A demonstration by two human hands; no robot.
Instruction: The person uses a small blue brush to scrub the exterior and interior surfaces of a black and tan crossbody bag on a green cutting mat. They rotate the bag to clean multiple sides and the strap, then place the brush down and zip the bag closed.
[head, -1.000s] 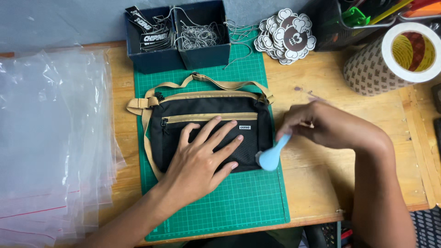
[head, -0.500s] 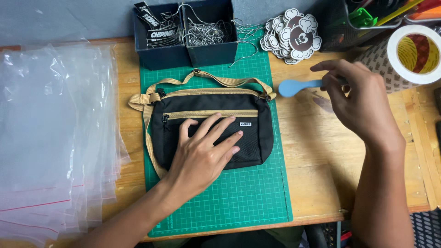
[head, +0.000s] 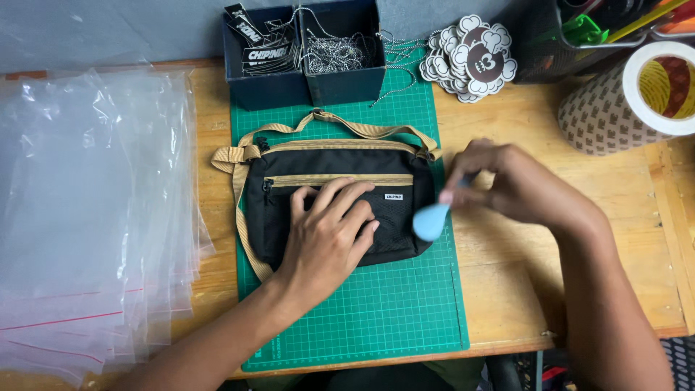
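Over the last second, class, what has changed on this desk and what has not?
The right hand lifted the light blue tool away toward the sticker pile, then brought it back down to the black bag's right edge. The left hand stayed flat on the bag; the bag stayed on the green mat.

My black pouch bag [head: 340,195] with tan strap and zip lies flat, zipped, on the green mat, a light-blue tool [head: 431,221] at its right edge.

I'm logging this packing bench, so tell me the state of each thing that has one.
Black fabric pouch with tan strap: zipped shut, lying flat.
Left hand: flat on pouch.
Right hand: grip closed on light blue tool.
Clear plastic bags: stacked flat.
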